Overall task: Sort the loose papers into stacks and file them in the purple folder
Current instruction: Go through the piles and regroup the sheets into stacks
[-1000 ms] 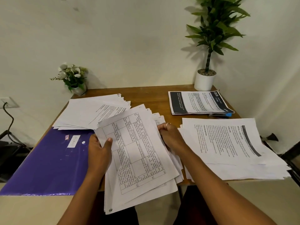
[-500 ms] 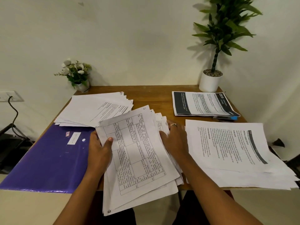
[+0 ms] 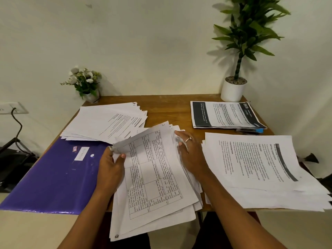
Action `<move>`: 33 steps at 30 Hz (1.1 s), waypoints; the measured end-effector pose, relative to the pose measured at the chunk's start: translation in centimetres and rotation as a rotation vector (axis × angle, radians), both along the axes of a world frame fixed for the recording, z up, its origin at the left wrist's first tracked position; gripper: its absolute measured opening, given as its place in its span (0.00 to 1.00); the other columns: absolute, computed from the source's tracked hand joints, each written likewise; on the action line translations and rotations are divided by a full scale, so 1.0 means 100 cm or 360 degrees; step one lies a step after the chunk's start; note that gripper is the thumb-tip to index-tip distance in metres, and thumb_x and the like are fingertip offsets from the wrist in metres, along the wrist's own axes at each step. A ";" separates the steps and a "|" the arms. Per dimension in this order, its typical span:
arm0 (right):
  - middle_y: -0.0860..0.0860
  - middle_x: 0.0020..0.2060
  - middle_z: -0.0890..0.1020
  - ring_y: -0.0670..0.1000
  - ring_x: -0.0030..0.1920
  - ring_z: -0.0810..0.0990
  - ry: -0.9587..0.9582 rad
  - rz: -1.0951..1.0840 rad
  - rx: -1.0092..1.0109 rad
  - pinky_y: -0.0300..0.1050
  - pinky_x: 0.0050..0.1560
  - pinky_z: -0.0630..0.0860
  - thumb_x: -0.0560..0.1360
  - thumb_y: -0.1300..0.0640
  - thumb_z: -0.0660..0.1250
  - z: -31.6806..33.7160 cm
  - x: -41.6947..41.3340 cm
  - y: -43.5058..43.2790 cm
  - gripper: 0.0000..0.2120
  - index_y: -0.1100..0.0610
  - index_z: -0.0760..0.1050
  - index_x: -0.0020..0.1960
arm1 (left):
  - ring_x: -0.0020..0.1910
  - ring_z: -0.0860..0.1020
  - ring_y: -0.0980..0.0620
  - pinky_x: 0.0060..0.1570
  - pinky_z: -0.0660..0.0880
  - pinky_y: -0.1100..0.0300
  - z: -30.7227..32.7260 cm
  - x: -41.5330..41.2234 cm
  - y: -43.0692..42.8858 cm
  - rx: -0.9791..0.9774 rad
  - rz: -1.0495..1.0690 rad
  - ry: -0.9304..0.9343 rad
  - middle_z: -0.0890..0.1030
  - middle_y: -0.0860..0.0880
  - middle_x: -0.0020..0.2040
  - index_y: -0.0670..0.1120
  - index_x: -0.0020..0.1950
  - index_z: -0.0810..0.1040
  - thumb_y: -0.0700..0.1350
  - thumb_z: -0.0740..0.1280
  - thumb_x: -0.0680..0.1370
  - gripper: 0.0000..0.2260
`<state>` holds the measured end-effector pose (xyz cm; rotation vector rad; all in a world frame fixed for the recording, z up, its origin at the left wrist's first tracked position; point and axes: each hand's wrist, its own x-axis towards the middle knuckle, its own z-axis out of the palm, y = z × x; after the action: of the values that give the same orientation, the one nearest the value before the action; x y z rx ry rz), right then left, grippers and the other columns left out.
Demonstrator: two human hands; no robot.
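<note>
A loose bunch of papers (image 3: 154, 178) with a printed table on top is held at the near edge of the wooden table (image 3: 168, 108), and its lower end hangs off that edge. The top left corner of the bunch is pinched by the left hand (image 3: 110, 169): the thumb (image 3: 120, 159) is pressed on the top sheet and the other fingers are tucked under it, so that corner is bent up a little. The right side of the bunch is pressed down by the right hand (image 3: 190, 153), which is laid flat with the fingers stretched out and nothing gripped (a ring (image 3: 188, 139) is worn on one finger).

Just left of the left hand's fingers the purple folder (image 3: 53, 178) is laid flat and shut, with a white label (image 3: 81, 154) on it. Its far end is tucked under a spread-out stack of white sheets (image 3: 106, 123), which is set beyond the left fingertips. Just right of the right hand a big stack of text pages (image 3: 260, 169) is seen, close to the wrist. Past the right fingertips, well apart, a neat stack with dark bands (image 3: 224, 115) is placed, with a blue-tipped thing (image 3: 258, 130) (too small to tell) at its near edge.

At the far corners a small pot of white flowers (image 3: 84, 83) and a tall green plant in a white pot (image 3: 233, 88) are stood by the wall (image 3: 152, 42).
</note>
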<state>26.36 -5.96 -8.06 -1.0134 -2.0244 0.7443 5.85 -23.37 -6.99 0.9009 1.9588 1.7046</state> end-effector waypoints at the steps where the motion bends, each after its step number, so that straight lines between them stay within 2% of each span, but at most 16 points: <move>1: 0.47 0.74 0.71 0.52 0.75 0.67 -0.0022 0.0048 -0.0059 0.55 0.75 0.62 0.85 0.48 0.57 0.000 0.000 0.000 0.18 0.45 0.71 0.73 | 0.50 0.81 0.66 0.39 0.77 0.73 0.000 0.001 0.000 -0.0005 0.0001 0.0006 0.81 0.52 0.56 0.45 0.65 0.74 0.34 0.64 0.82 0.13; 4: 0.47 0.75 0.71 0.52 0.76 0.67 -0.0039 0.0086 -0.0166 0.54 0.74 0.62 0.85 0.49 0.57 0.003 0.000 -0.001 0.20 0.47 0.68 0.76 | 0.50 0.81 0.65 0.39 0.78 0.71 -0.001 0.001 0.000 -0.0026 0.0017 0.0024 0.81 0.54 0.56 0.47 0.65 0.74 0.35 0.64 0.82 0.13; 7: 0.47 0.74 0.72 0.52 0.75 0.68 -0.0079 0.0043 -0.0143 0.51 0.74 0.61 0.85 0.49 0.58 0.000 -0.002 0.001 0.19 0.48 0.70 0.75 | 0.50 0.82 0.61 0.39 0.80 0.67 -0.001 0.000 0.000 -0.0049 0.0028 0.0049 0.82 0.54 0.56 0.49 0.65 0.74 0.36 0.64 0.83 0.13; 9: 0.49 0.72 0.75 0.52 0.72 0.71 -0.0054 -0.0133 -0.0102 0.52 0.73 0.63 0.84 0.51 0.60 -0.001 -0.002 0.002 0.17 0.49 0.75 0.71 | 0.51 0.82 0.58 0.43 0.80 0.64 0.000 0.000 0.000 -0.0069 0.0041 0.0066 0.81 0.56 0.56 0.51 0.65 0.74 0.37 0.64 0.83 0.13; 11: 0.49 0.67 0.78 0.53 0.67 0.75 -0.0022 -0.0385 -0.0089 0.52 0.71 0.71 0.83 0.53 0.63 -0.001 0.000 0.003 0.14 0.51 0.78 0.67 | 0.54 0.80 0.59 0.49 0.80 0.60 0.001 0.001 0.001 -0.0089 0.0058 0.0089 0.81 0.58 0.57 0.52 0.64 0.74 0.38 0.65 0.83 0.13; 13: 0.50 0.64 0.80 0.53 0.62 0.77 -0.0102 -0.0594 -0.0113 0.50 0.67 0.72 0.81 0.51 0.65 0.001 0.002 0.003 0.14 0.51 0.78 0.66 | 0.55 0.80 0.59 0.52 0.80 0.57 0.001 0.001 0.000 -0.0099 0.0062 0.0087 0.81 0.58 0.57 0.52 0.64 0.74 0.38 0.65 0.83 0.13; 15: 0.50 0.62 0.81 0.53 0.59 0.77 -0.0179 -0.0661 -0.0112 0.50 0.66 0.72 0.80 0.50 0.66 0.000 0.002 0.002 0.15 0.51 0.78 0.65 | 0.58 0.79 0.55 0.55 0.80 0.53 0.000 0.000 0.001 -0.0094 0.0062 0.0080 0.81 0.58 0.58 0.53 0.64 0.74 0.38 0.65 0.83 0.14; 19: 0.48 0.64 0.80 0.53 0.62 0.77 -0.0307 -0.0620 -0.0122 0.52 0.68 0.70 0.79 0.45 0.66 0.001 0.000 0.003 0.18 0.48 0.77 0.66 | 0.57 0.80 0.58 0.56 0.80 0.52 0.000 0.000 0.000 -0.0061 0.0049 0.0045 0.81 0.57 0.57 0.53 0.64 0.74 0.36 0.65 0.82 0.14; 23: 0.49 0.65 0.79 0.54 0.63 0.77 -0.0360 -0.0581 -0.0123 0.54 0.69 0.69 0.79 0.43 0.66 0.002 -0.001 0.002 0.18 0.49 0.76 0.66 | 0.62 0.79 0.51 0.60 0.79 0.47 -0.002 -0.003 0.000 -0.0061 0.0022 0.0023 0.82 0.55 0.59 0.55 0.64 0.74 0.37 0.66 0.82 0.15; 27: 0.50 0.66 0.78 0.54 0.65 0.74 -0.0313 -0.0596 -0.0116 0.54 0.69 0.69 0.81 0.47 0.65 0.006 -0.004 0.009 0.15 0.50 0.77 0.65 | 0.62 0.78 0.53 0.61 0.78 0.49 -0.001 -0.001 0.000 -0.0051 0.0012 0.0019 0.81 0.56 0.59 0.53 0.65 0.74 0.37 0.66 0.82 0.15; 30: 0.52 0.64 0.80 0.55 0.65 0.74 -0.0330 -0.0529 0.0059 0.54 0.67 0.70 0.82 0.54 0.64 0.022 -0.014 0.029 0.14 0.52 0.78 0.66 | 0.63 0.78 0.52 0.60 0.79 0.50 -0.001 -0.003 0.001 -0.0057 0.0010 0.0036 0.81 0.55 0.60 0.53 0.65 0.74 0.38 0.66 0.82 0.14; 33: 0.51 0.64 0.81 0.55 0.66 0.75 -0.0581 -0.0349 0.0043 0.54 0.67 0.70 0.83 0.49 0.64 0.038 -0.033 0.047 0.16 0.50 0.76 0.69 | 0.61 0.78 0.57 0.57 0.78 0.56 0.000 -0.001 0.000 -0.0082 0.0022 0.0080 0.81 0.58 0.58 0.54 0.64 0.74 0.39 0.65 0.82 0.14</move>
<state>23.01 -1.22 -4.27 -1.4108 -2.1695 0.4375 5.76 -23.34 -6.99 0.9226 2.0360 1.6463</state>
